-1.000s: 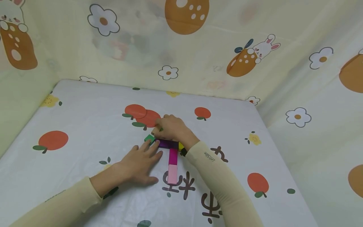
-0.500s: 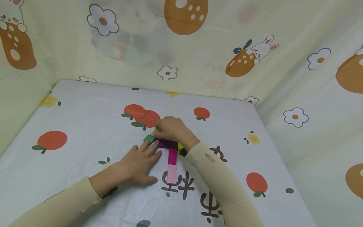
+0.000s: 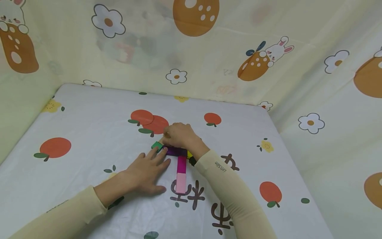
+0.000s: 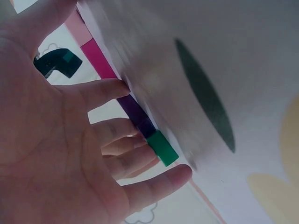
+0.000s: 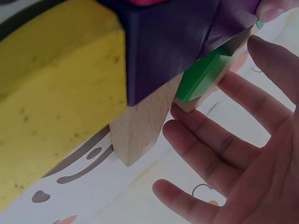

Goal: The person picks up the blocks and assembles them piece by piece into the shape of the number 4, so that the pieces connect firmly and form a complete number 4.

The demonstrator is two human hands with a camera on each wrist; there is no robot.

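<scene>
My left hand (image 3: pixel 143 174) lies with spread, fairly straight fingers; its fingertips touch a green block (image 3: pixel 157 146) and the left end of a row of purple blocks (image 3: pixel 176 151). My right hand (image 3: pixel 180 135) is on the far side of that row. In the right wrist view, its thumb and fingertips pinch a green-topped block with bare wood sides (image 5: pixel 203 77), beside the purple blocks. From the head this block is mostly hidden by the hand. A magenta block (image 3: pixel 181 165) and a pink block (image 3: pixel 180 183) run toward me from the purple row.
At the row's right end is a yellow block (image 5: pixel 56 98), largely covered by my right wrist in the head view. The white table cover (image 3: pixel 89 159) carries printed fruit and lettering. A patterned cloth wall (image 3: pixel 143 56) rises behind and at the sides.
My right hand has come slightly nearer to me and lower. A bit of green seen between its fingers one second ago is now hidden. My left hand has stayed in place.
</scene>
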